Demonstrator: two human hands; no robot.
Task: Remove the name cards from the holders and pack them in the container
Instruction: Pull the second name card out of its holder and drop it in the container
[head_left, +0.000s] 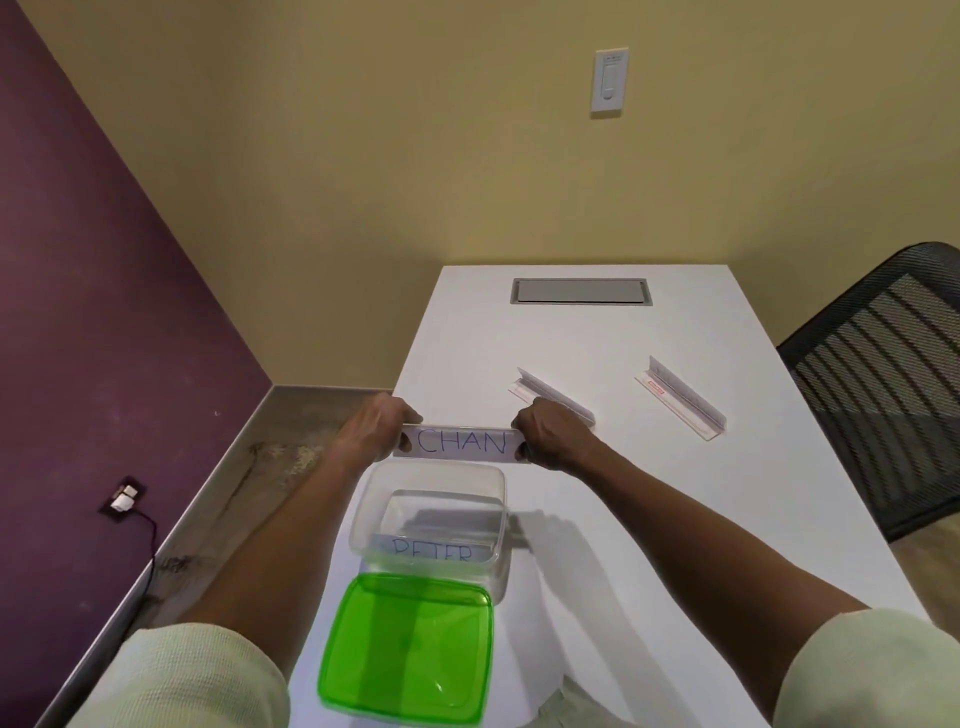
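Observation:
A white name card reading CHAN (461, 442) is held level above the far rim of the clear plastic container (363, 499). My left hand (375, 426) pinches its left end and my right hand (550, 434) pinches its right end. Inside the container another card reading PETER (431, 549) leans against the near wall. Two clear holders lie on the white table: one (563, 397) just behind my right hand, the other (680, 397) further right. Whether they hold cards I cannot tell.
A green lid (408, 647) lies on the table (649, 519) in front of the container. A grey cable hatch (579, 291) sits at the far end. A black mesh chair (883, 384) stands at the right. The table's left edge drops to the floor.

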